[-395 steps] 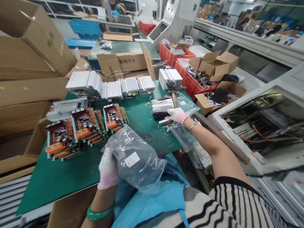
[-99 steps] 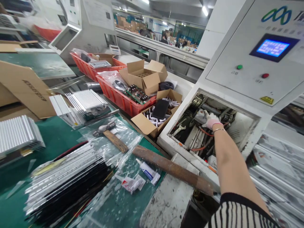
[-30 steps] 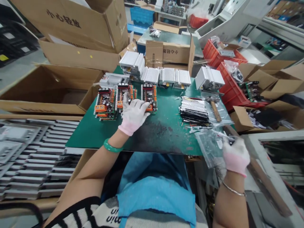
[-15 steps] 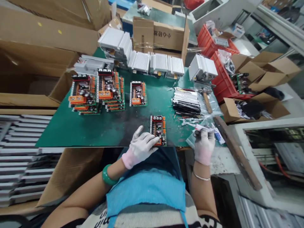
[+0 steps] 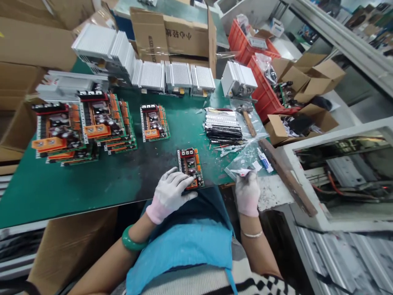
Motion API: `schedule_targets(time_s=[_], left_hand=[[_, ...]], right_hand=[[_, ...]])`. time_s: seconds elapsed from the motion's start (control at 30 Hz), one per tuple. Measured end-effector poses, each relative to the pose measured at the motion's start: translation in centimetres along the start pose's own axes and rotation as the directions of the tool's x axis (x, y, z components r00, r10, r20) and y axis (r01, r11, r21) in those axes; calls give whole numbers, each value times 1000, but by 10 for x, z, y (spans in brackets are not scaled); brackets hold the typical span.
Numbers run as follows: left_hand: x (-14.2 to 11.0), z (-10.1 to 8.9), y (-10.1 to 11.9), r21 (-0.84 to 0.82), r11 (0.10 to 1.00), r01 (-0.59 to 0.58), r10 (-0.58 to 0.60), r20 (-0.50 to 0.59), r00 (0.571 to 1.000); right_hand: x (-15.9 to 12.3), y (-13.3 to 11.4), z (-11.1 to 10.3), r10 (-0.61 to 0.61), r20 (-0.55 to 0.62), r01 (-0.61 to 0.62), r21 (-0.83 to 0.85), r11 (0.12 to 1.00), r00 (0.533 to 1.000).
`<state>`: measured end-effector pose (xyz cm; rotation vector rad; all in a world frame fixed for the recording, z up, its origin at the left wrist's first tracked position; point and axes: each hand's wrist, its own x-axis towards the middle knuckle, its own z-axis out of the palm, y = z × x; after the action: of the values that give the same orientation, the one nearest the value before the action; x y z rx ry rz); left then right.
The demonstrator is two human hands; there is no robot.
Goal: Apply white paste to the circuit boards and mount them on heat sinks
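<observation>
One green circuit board [image 5: 190,166] lies flat on the smooth green table [image 5: 116,178], at the fingertips of the left hand [image 5: 172,190]. It has orange blocks, a dark red strip on top and little round parts. The left hand is open, fingers a bit bent. The right hand [image 5: 248,190] pinches a small white tube [image 5: 240,172] with some red. Past both hands sit shiny, ridged metal blocks [image 5: 152,77]. Behind them, a brown carton [image 5: 188,40] says 小心轻放, upside down.

The left hand [image 5: 172,191] reaches palm down, fingers extended, while the right hand [image 5: 247,189] appears curled in a pinch.
</observation>
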<state>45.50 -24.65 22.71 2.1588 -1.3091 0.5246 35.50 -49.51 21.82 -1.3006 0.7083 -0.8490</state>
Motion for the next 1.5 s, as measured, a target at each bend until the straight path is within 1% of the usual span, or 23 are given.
schedule_targets(time_s=[0.1, 0.17, 0.27, 0.33, 0.4, 0.5, 0.63, 0.73, 0.8, 0.9, 0.93, 1.0, 1.03, 1.07, 1.1, 1.13, 1.17, 1.23, 1.3, 1.33, 1.4, 1.5], left_hand=[[0, -1, 0, 6, 1000, -12, 12, -1, 1000], [-1, -1, 0, 10, 1000, -13, 13, -7, 1000], [-4, 0, 1, 30, 999, 12, -11, -15, 1000], [-5, 1, 2, 70, 996, 58, -57, -16, 998], [-6, 2, 4, 108, 990, 96, -95, -16, 995], [-7, 3, 7, 100, 992, 71, -70, -12, 997], [-15, 4, 13, 36, 999, 28, -27, -28, 999], [-24, 4, 18, -4, 1000, 21, -21, -50, 999], [-29, 5, 22, -18, 999, 34, -35, -53, 998], [-33, 5, 24, -69, 996, 63, -67, -71, 995], [-33, 4, 24, -102, 991, 85, -94, -86, 992], [-28, 0, 24, -187, 965, 181, -207, -126, 970], [-24, -3, 23, -245, 936, 253, -291, -130, 948], [-18, -6, 22, -311, 889, 335, -385, -112, 916], [-12, -10, 21, -381, 825, 418, -475, -66, 878], [-6, -14, 20, -450, 745, 492, -547, 10, 837], [1, -18, 19, -511, 657, 554, -590, 110, 800], [12, -23, 18, -594, 482, 644, -591, 322, 740], [20, -27, 17, -654, 338, 676, -536, 457, 710], [23, -28, 17, -680, 278, 678, -513, 492, 704], [24, -29, 17, -713, 185, 676, -494, 528, 691], [22, -33, 15, -702, 61, 710, -426, 625, 654]], right_hand=[[19, 6, 29, 18, -45, -13, 121, 993, 999], [30, 4, 46, 36, -62, -23, 201, 979, 997], [33, -7, 60, 40, -84, -14, 295, 955, 996], [23, -15, 62, 20, -48, -6, 287, 958, 999], [9, -22, 61, 23, 35, -31, 241, 970, 999], [-7, -25, 60, 89, 118, -106, 154, 982, 989], [-15, -24, 61, 200, 148, -204, 11, 979, 969], [-16, -25, 65, 215, 158, -204, -85, 975, 964], [-16, -27, 69, 215, 174, -201, -96, 975, 961], [-16, -28, 75, 208, 232, -205, -38, 978, 950], [-17, -27, 76, 204, 256, -208, -13, 978, 945], [-19, -27, 79, 206, 305, -225, 27, 974, 930], [-21, -27, 79, 209, 329, -235, 41, 971, 921], [-24, -27, 79, 213, 353, -245, 48, 968, 911], [-27, -27, 79, 215, 377, -251, 49, 967, 901], [-30, -28, 79, 217, 398, -255, 45, 966, 891], [-33, -29, 78, 215, 418, -253, 38, 967, 883], [-38, -30, 76, 204, 456, -239, 19, 971, 866], [-41, -31, 74, 180, 498, -212, 9, 977, 849], [-42, -31, 72, 161, 518, -195, 11, 981, 840], [-43, -31, 70, 122, 550, -153, 11, 988, 826], [-42, -32, 66, 69, 566, -74, -13, 997, 822]])
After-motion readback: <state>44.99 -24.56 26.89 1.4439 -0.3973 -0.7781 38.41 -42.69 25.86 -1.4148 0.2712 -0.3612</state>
